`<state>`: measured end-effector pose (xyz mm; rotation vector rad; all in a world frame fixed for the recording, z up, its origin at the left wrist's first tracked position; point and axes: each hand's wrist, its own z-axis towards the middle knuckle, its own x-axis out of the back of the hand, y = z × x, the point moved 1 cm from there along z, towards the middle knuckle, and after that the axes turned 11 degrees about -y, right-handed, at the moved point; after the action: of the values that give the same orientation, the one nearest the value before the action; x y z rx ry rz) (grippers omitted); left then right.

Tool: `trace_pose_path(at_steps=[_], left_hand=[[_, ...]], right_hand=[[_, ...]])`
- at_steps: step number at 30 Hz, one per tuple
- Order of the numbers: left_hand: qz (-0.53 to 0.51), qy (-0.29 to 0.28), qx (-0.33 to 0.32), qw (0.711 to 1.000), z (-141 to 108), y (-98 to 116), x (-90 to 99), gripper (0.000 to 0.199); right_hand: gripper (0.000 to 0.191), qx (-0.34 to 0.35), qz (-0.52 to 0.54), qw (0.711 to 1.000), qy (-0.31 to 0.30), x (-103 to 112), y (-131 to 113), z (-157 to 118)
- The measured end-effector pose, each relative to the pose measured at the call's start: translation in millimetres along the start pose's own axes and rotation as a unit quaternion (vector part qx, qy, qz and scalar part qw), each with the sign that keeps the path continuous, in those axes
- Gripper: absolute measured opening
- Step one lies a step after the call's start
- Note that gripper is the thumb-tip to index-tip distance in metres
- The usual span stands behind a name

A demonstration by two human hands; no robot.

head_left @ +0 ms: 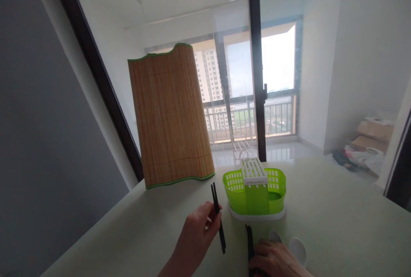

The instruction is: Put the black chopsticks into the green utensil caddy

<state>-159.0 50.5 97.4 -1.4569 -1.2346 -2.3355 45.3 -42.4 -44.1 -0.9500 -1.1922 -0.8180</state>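
Left hand (197, 232): closed on a pair of black chopsticks (218, 217), held upright just left of the green cutlery holder (255, 191). Right hand (272, 260): resting on second black pair (249, 242) on the table (337, 225), near white spoons (297, 249); grip cannot be told.

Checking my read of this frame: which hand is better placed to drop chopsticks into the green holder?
Probably the left hand: it already holds black chopsticks lifted beside the holder. The right hand lies low on the table, on another pair near the white spoons.
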Motion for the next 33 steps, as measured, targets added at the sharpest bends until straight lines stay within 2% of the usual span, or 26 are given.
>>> trace_pose_path(at_steps=[3, 7, 9, 12, 15, 18, 21, 24, 28, 33], left_hand=[[-0.059, -0.017, -0.011, 0.998, -2.3, 0.1, -11.1, 0.02], [-0.065, -0.021, -0.021, 0.997, -3.4, -4.9, -18.4, 0.022], [-0.066, 0.001, -0.033, 0.997, 0.2, -3.8, -8.7, 0.021], [-0.1, 0.073, -0.049, 0.991, 17.5, 5.9, 19.8, 0.022], [-0.145, 0.142, -0.071, 0.977, 51.0, 19.9, 47.2, 0.027], [-0.127, 0.134, -0.089, 0.979, 94.1, 28.7, 55.5, 0.027], [-0.081, 0.081, -0.065, 0.991, 133.8, 27.1, 42.8, 0.024], [-0.066, 0.04, -0.048, 0.996, 160.1, 18.9, 19.2, 0.02], [-0.056, 0.0, -0.039, 0.998, 175.2, 7.2, -11.4, 0.014], [-0.059, -0.031, -0.035, 0.997, 178.5, -1.5, -33.3, 0.018]], right_hand=[[0.01, 0.002, 0.002, 1.0, -0.001, -0.6, 1.4, 0.7], [0.011, -0.005, 0.004, 1.0, -0.011, 0.4, 2.0, 1.3], [0.011, -0.006, 0.007, 1.0, -0.01, 2.3, 0.9, 0.3], [0.01, -0.008, 0.01, 1.0, -0.003, 5.0, -1.1, -2.0], [0.01, -0.003, 0.007, 1.0, 0.003, 3.9, -0.3, -3.0], [0.008, 0.012, -0.007, 1.0, 0.022, -3.4, 4.4, -1.4], [0.009, 0.023, -0.024, 0.998, 0.045, -15.6, 11.1, 2.2], [0.024, 0.026, -0.037, 0.997, 0.058, -26.4, 16.4, 5.9], [0.031, 0.03, -0.053, 0.996, 0.058, -33.6, 19.2, 9.4], [0.02, 0.028, -0.065, 0.996, 0.046, -35.9, 18.6, 12.3]])
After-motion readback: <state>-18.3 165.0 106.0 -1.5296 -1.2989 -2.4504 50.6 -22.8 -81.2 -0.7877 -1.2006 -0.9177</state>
